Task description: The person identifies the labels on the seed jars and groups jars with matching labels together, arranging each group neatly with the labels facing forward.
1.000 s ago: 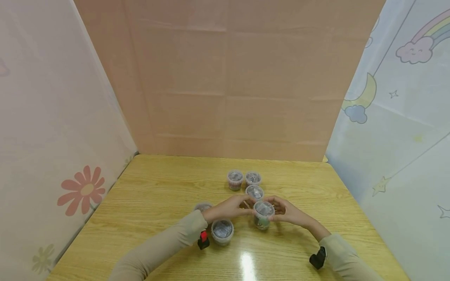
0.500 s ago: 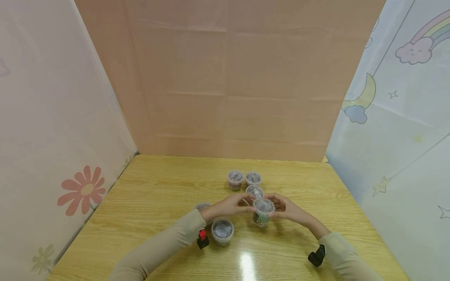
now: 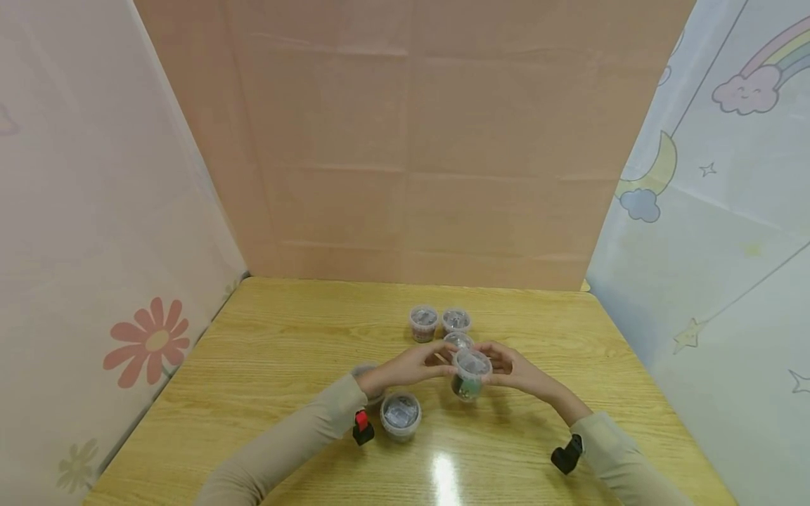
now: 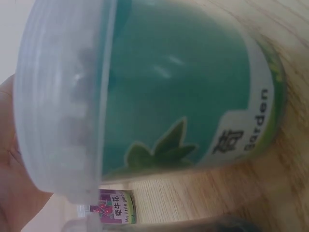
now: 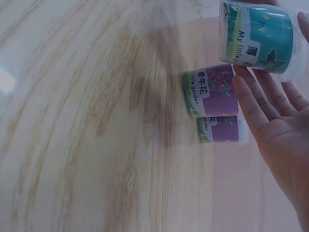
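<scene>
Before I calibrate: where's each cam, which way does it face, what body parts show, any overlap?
Head: on the head, facing forward and down at the table; shows both forearms, left hand and right hand around the held tub.
Left wrist: worn there, facing a near teal-labelled tub, purple-labelled tub beyond; part of a hand, presumably left, at left edge.
Right wrist: worn there, facing the held tub, two purple-labelled tubs beyond; right hand at right edge.
Head and right wrist share the held tub and right hand.

Wood tbl [image 3: 285,351] w/ glare [image 3: 445,479], tan bkdrop [image 3: 405,140] behind.
</scene>
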`<state>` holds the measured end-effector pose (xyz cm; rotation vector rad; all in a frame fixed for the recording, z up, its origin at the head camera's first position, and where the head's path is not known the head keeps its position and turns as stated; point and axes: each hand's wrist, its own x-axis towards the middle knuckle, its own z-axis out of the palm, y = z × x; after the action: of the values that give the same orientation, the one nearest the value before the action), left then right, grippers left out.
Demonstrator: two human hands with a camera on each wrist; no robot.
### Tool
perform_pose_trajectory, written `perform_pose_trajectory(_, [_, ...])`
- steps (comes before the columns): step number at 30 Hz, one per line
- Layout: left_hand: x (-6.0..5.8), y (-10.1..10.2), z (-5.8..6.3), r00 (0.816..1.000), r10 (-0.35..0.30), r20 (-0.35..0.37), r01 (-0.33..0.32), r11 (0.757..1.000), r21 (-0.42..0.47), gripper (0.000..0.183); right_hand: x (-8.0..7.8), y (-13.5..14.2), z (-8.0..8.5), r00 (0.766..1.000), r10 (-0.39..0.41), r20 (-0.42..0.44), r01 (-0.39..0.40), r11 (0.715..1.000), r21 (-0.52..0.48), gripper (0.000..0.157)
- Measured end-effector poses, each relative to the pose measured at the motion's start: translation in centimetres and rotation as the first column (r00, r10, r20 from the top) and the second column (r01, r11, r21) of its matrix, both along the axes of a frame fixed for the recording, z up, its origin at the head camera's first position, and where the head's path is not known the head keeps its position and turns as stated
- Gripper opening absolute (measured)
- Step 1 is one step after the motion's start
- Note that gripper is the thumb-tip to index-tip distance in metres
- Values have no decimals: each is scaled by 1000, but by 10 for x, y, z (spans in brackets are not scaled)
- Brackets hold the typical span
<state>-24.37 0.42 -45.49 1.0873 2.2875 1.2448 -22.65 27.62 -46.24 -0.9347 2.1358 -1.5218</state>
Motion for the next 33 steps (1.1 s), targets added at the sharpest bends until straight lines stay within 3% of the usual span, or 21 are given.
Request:
perform_pose_trajectory(15, [5,2,7,998,14,67,-17,999,41,60,1,-8,6,992,-114,-46,114,993,-5,45])
perform_pose_trajectory(24, [9,4,6,994,75,76,-80,995,62,68,3,-17,9,988,-149,-33,148,989,-13,45])
perform_pose_trajectory(33, [9,5,5,994,82,73,-89,991,103,63,3,-23,12,985,-170,-42,170,985,-7,44])
